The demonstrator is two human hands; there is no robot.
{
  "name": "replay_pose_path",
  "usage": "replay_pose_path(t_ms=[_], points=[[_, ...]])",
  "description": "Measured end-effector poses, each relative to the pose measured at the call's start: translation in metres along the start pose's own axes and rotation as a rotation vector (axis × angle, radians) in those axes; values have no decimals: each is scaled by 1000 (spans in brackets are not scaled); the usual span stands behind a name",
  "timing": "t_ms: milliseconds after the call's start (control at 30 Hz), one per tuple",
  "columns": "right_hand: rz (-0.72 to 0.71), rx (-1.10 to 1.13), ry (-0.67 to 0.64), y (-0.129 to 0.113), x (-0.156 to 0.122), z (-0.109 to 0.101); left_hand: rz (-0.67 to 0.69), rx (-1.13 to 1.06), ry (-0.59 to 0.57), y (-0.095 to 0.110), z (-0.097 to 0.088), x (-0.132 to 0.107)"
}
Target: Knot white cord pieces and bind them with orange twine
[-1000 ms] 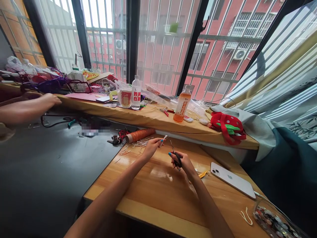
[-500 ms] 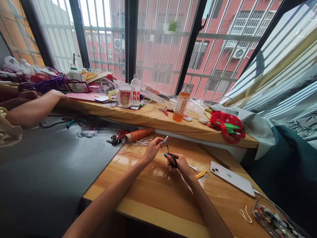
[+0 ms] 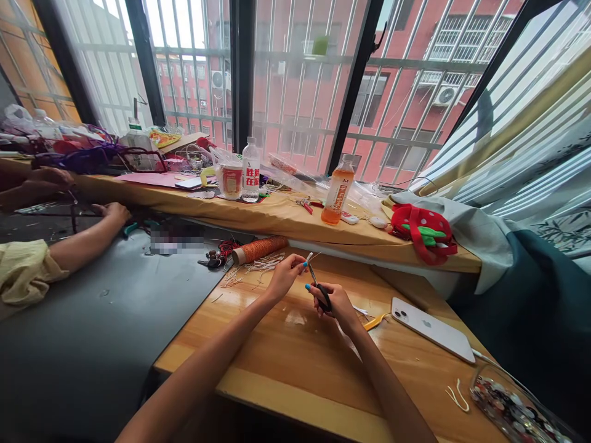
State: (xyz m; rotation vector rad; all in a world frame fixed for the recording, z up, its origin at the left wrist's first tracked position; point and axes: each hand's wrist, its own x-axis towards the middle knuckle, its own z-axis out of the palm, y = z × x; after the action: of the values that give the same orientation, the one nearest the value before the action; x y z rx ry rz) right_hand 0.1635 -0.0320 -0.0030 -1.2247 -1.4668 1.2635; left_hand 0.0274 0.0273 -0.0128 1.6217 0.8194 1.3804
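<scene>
My left hand [image 3: 285, 275] pinches a short white cord piece [image 3: 308, 257] above the wooden table [image 3: 300, 363]. My right hand [image 3: 335, 303] is closed round the black handles of small scissors [image 3: 318, 286]. Their blades point up and left to the cord, just under my left fingertips. A spool of orange thread [image 3: 258, 249] lies behind my left hand, with pale cord offcuts [image 3: 252, 267] scattered in front of it.
A white phone [image 3: 431, 329] lies right of my hands, a clear box of buttons [image 3: 512, 409] at the near right corner. On the cloth-covered sill [image 3: 277, 218] stand an orange drink bottle [image 3: 336, 191], a water bottle [image 3: 250, 170] and a strawberry bag [image 3: 422, 234]. Another person's hand [image 3: 113, 212] rests at left.
My right hand brought the scissors up and left until the blades met the cord. The other person's arm at left dropped from the sill down to the dark table.
</scene>
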Motion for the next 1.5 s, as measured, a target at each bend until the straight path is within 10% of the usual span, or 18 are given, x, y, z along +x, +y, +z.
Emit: replay_pose_path(t_ms=[467,633,833,1033,1267,1500], points=[[-40,-190,158,4,3,-2,-23,121,28,-13,-7,3],[-101,-614,309,9,5,-13,-56,134,99,-15,-18,10],[-190,-994,44,15,5,-20,-131,159,86,-10,-25,14],[-246,-591,-177,8,8,-23,-132,193,-36,-5,-19,10],[-83,-32,111,1,8,-14,3,359,-94,12,-2,-2],[-212,-155,241,0,4,-13,40,393,-171,9,8,-10]])
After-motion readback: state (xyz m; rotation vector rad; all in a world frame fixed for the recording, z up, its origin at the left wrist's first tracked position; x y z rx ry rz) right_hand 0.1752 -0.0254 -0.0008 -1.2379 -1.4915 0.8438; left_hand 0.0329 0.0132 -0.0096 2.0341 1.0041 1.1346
